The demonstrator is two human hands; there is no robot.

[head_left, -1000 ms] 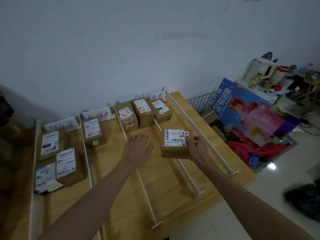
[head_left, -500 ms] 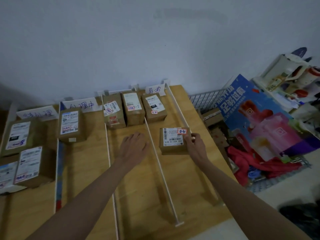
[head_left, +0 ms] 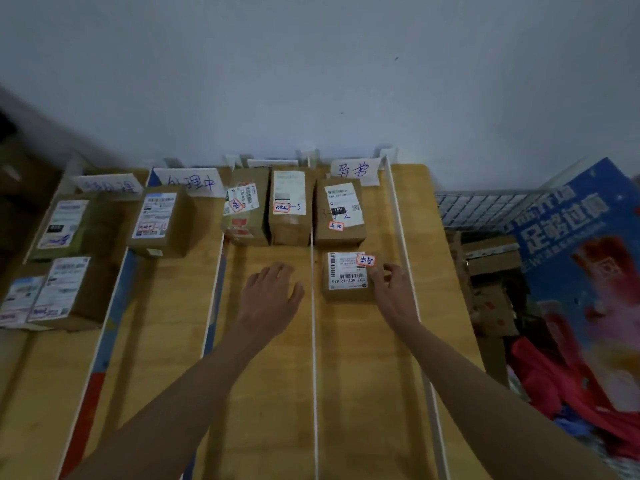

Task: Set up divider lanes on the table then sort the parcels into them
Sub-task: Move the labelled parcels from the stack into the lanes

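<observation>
Counter (head_left: 346,393) of pale wood fills the view, split into lanes by thin white dividers (head_left: 313,341) running from six o'clock toward twelve, so each class of parcel gets its own channel. Handwritten paper signs (head_left: 356,171) stand at the twelve o'clock end, likely naming each lane. Sorted parcels (head_left: 290,207) sit packed against that far end, probably to leave the near part free for later ones. At three o'clock, off the counter, a wire basket with a blue poster (head_left: 568,237) holds cardboard and red cloth. The left hand (head_left: 268,299) lies flat, fingers relaxed and apart, on the bare wood of the lane left of centre, holding nothing; I judge it steadies the person. The right hand (head_left: 389,289) has its grip pinched on the right edge of the small parcel (head_left: 348,275), which rests in the rightmost lane just behind another box (head_left: 341,213), label up for reading.
</observation>
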